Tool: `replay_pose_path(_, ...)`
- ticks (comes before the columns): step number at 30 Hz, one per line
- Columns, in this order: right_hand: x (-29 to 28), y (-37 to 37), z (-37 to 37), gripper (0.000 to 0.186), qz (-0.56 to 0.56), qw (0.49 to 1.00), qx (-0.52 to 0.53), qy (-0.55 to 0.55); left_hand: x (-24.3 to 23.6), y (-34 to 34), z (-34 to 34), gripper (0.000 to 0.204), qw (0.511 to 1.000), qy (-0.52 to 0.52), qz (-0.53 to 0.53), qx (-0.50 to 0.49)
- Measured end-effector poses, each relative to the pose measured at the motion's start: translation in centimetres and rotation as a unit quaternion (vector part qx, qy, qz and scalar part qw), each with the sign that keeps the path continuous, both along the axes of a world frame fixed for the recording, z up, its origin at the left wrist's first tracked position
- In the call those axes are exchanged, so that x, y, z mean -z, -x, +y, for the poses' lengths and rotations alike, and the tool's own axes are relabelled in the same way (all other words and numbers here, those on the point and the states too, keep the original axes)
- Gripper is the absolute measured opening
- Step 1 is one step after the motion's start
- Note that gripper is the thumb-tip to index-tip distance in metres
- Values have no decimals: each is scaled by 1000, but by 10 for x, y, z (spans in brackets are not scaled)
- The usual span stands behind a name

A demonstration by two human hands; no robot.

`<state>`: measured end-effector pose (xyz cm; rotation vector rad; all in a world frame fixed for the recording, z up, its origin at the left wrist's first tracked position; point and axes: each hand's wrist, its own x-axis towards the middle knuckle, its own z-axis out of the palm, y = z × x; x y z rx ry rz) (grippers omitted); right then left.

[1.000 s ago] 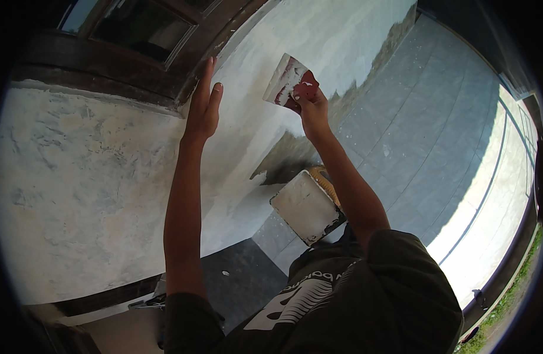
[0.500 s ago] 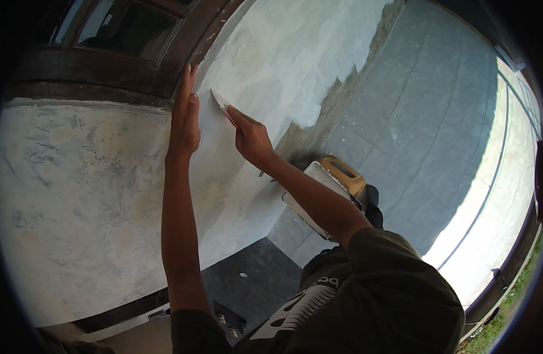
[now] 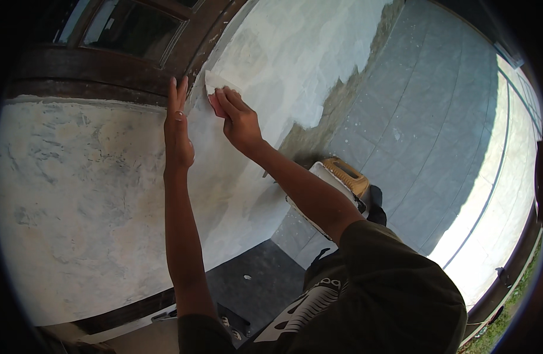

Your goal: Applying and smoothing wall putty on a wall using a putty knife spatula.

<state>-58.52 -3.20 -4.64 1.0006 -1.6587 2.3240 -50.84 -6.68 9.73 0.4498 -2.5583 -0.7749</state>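
Observation:
My left hand [image 3: 178, 138] lies edge-on against the wall, its fingers stretched out and the tips at the lower corner of the dark wooden window frame [image 3: 94, 74]. Just to its right, my right hand [image 3: 242, 123] grips a putty knife [image 3: 216, 106] with a pinkish-red handle. Its pale blade [image 3: 222, 80] lies against the whitish plastered wall [image 3: 271, 53], close beside the frame's edge. The lower wall shows uneven grey and white patches, and I cannot make out any putty on the blade.
A yellow plastic container [image 3: 349, 176] with a white-smeared side stands on the grey tiled floor [image 3: 419, 118], partly behind my right forearm. Nearer lies a dark mat [image 3: 256, 268] with a small white scrap on it. Bare grey cement [image 3: 324, 118] runs along the wall's foot.
The putty knife has turned, so its blade now shows broad side and sits higher, nearer the frame. My left hand has slid slightly down and left.

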Motion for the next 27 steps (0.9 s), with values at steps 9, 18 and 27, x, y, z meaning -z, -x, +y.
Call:
replay_pose_path(9, 67, -15, 57, 21, -529, 751, -356, 169, 2, -7, 17, 80, 1000, -6, 21, -10)
replay_pose_path(18, 12, 43, -20, 49, -142, 990, 16, 15, 15, -16, 23, 82, 999, -12, 25, -30)
replay_pose_path(27, 49, -72, 27, 54, -14, 996, -90, -20, 29, -27, 11, 85, 998, -30, 22, -44)
